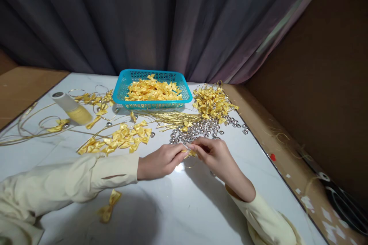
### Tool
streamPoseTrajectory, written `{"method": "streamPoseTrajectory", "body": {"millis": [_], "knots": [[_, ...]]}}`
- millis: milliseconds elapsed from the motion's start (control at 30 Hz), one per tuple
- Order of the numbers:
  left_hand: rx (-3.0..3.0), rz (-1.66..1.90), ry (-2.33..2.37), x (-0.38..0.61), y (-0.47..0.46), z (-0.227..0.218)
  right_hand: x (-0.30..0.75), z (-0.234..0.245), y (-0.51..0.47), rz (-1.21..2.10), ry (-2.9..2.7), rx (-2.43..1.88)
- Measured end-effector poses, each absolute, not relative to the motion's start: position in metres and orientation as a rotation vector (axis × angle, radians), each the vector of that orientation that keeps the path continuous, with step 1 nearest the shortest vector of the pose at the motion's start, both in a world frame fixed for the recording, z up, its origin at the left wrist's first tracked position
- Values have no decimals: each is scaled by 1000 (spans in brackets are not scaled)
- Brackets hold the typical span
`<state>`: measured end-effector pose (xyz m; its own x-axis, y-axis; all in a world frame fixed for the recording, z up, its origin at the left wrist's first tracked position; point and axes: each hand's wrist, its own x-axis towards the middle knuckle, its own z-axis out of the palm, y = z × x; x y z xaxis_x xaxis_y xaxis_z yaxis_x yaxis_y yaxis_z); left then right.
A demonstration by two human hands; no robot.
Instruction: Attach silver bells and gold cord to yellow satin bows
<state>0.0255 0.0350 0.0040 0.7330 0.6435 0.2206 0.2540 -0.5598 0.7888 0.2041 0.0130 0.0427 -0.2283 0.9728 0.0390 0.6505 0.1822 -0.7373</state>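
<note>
From the left hand (165, 160), the right hand (212, 156) lies at 3 o'clock; the basket (152, 103) containing bows (152, 91) at 12; heaped bows (212, 101) at 1, behind beads (184, 136); the bottle (77, 113) at 10, beyond loose bows (119, 139).

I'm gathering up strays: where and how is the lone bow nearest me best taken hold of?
Likely by the pinched middle of the bow, from above and the right: it narrows there between flared loops, and the left sleeve lies just beyond, crowding the far side.

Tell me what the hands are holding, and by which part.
A yellow bow, seemingly pinched between the left hand and the right hand; exactly which part they grip is hidden.
</note>
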Motion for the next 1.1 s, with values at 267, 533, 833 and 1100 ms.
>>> {"method": "streamPoseTrajectory", "body": {"millis": [267, 533, 833, 1100], "knots": [[1998, 623, 749, 25, 36, 8, 214, 55, 14, 896, -1769, -1562], [1873, 644, 817, 26, 38, 7, 226, 61, 18, 820, -1945, -1505], [1848, 659, 824, 27, 39, 6, 219, 48, 17, 949, -1936, -1552], [1752, 671, 852, 27, 40, 5, 220, 46, 19, 1264, -1780, -1590]]}}
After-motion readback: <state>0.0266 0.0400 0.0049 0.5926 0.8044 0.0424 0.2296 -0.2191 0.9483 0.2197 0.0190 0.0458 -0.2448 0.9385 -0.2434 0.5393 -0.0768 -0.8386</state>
